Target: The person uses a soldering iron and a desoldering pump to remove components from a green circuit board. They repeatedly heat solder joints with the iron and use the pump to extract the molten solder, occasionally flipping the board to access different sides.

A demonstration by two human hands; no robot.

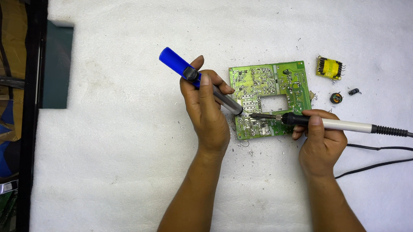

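A green circuit board [286, 83] with a rectangular cut-out lies solder side up on a white foam pad [121, 151]. My left hand [207, 108] grips a desoldering pump [186, 71] with a blue plunger and a silver barrel, its nozzle down on the board's lower left part. My right hand [320, 139] holds a soldering iron [338, 123] with a white handle and black grip. The iron's tip meets the board right beside the pump's nozzle.
A yellow-wrapped transformer [329, 67], a small ring coil [336, 97] and a tiny black part [353, 91] lie right of the board. The iron's black cable [402, 148] trails off to the right. Solder bits dot the pad. Cardboard and clutter sit beyond the left edge.
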